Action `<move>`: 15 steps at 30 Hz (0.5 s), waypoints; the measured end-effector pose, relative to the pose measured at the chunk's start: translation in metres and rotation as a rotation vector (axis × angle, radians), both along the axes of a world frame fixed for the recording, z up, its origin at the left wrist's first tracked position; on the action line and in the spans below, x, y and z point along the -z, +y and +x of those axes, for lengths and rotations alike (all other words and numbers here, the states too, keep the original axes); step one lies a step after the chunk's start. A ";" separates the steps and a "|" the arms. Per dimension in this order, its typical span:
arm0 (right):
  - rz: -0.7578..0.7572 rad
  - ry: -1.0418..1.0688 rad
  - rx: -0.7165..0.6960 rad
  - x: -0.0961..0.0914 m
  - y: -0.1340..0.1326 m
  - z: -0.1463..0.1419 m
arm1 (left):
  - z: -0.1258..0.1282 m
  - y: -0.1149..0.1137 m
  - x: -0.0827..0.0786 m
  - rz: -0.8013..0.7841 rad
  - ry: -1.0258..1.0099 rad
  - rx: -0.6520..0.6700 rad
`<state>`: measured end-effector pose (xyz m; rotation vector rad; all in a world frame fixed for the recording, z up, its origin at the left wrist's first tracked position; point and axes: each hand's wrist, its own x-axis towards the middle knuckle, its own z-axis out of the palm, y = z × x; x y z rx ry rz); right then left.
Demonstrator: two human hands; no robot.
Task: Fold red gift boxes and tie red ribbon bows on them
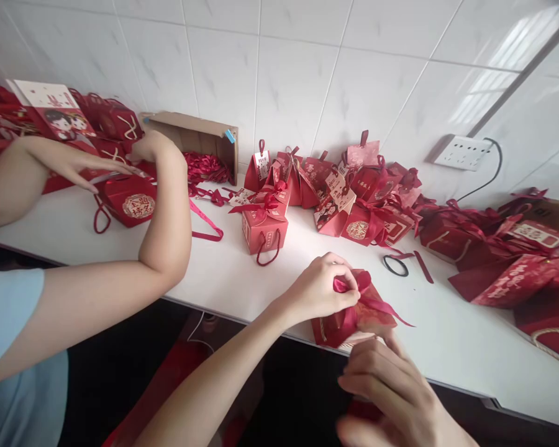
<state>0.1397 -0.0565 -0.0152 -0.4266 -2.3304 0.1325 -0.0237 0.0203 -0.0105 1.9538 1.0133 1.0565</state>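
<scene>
A small red gift box (377, 316) with a red ribbon (354, 287) rests at the near edge of the white counter (242, 273). My left hand (319, 290) is closed in a pinch on the ribbon's bow on top of the box. My right hand (391, 391) is lower and nearer, slightly blurred. Its fingers curl up against the box's near underside, where it overhangs the counter edge.
A co-worker in a light blue sleeve (13, 335) reaches in from the left, both hands at a red bag (130, 200). Finished red boxes (264, 226) stand mid-counter, with a cardboard box (190, 133) behind. Flat red bags (517, 273) are piled right, near a black hair tie (395, 266) and a wall socket (461, 152).
</scene>
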 end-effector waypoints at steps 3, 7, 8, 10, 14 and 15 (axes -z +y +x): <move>-0.123 0.149 0.122 -0.015 0.011 0.017 | -0.001 -0.001 0.003 0.027 -0.063 0.005; -0.416 0.059 0.754 -0.031 0.052 0.021 | -0.003 -0.010 0.004 0.105 -0.182 -0.345; -0.477 -0.029 0.797 -0.033 0.064 0.018 | -0.004 -0.013 0.004 0.100 -0.157 -0.433; -0.570 -0.162 0.785 -0.034 0.084 0.010 | -0.007 -0.019 0.002 0.033 -0.031 -0.498; -0.644 -0.229 0.704 -0.029 0.102 0.001 | -0.010 -0.025 -0.003 -0.103 0.166 -0.467; -0.639 -0.223 0.694 -0.027 0.102 0.001 | -0.010 -0.026 -0.003 -0.117 0.174 -0.466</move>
